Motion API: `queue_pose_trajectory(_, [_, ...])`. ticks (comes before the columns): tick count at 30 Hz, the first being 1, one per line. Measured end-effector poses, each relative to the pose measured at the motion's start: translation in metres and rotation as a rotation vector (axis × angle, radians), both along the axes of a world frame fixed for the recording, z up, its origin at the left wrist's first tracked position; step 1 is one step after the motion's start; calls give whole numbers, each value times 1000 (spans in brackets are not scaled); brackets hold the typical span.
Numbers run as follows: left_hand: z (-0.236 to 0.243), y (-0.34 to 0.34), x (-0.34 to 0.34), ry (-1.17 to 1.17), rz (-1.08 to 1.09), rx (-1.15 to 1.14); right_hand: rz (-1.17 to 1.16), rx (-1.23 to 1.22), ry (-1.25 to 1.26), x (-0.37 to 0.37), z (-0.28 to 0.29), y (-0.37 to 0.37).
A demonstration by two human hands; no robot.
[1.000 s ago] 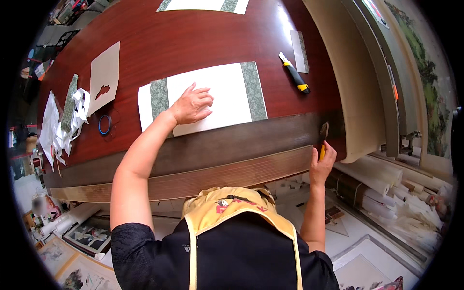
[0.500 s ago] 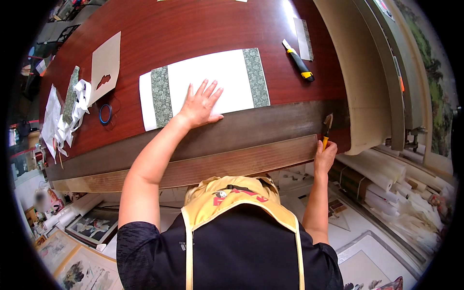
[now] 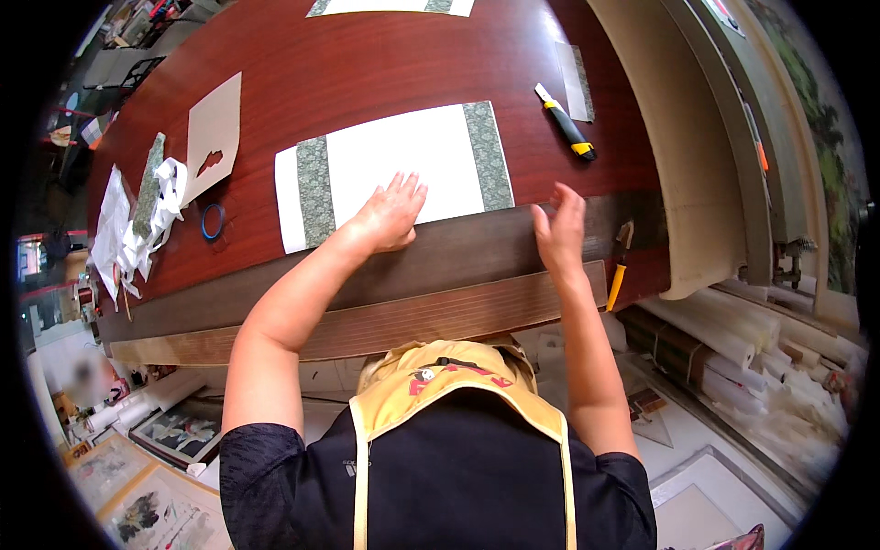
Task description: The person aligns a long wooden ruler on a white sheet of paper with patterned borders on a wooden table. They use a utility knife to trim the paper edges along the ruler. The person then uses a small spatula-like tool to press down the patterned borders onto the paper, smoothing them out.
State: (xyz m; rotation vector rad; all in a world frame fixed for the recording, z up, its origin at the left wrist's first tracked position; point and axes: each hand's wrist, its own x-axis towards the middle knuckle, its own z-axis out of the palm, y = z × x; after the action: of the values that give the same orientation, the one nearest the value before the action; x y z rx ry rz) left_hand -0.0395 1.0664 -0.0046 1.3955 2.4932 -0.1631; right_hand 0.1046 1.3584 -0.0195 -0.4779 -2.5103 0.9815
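My left hand [image 3: 390, 218] rests with fingers extended on the lower part of a white paper sheet [image 3: 403, 151] that has two green patterned bands. Right of the sheet, my right hand [image 3: 560, 229] is raised over the dark strip [image 3: 458, 240] along the table's near side; its fingers are extended and it holds nothing. A yellow-handled knife [image 3: 617, 282] lies at the right end of the lined brown board [image 3: 412, 312]. Beyond my right hand, a black and yellow utility knife [image 3: 573, 136] lies with its blade out.
To the left are a beige card with a torn hole [image 3: 220, 119], a blue tape ring [image 3: 213, 222] and crumpled white paper scraps [image 3: 115, 220]. A narrow patterned strip [image 3: 576, 82] lies far right. Another banded sheet [image 3: 394, 5] shows at the far edge. Paper rolls [image 3: 724, 321] are stacked lower right.
My right hand has let go of the yellow-handled knife and moved up and left toward the sheet. My left hand stays on the sheet. The view has shifted slightly.
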Motion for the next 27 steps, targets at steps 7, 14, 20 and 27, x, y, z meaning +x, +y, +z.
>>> queue_pose_trajectory(7, [-7,-8,-2,-63,113,206,-69,-262,-398,-92,-29,-28])
queue_pose_trajectory(14, [18,-43,7,-109,276,345,91,-835,-621,-65,14,-26])
queue_pose_trajectory(20, [-13,-44,40,-151,278,107,79,-196,-611,-29,-19,-25])
queue_pose_trajectory(27, [-29,-63,31,-124,205,54,-275,221,-259,59,18,10])
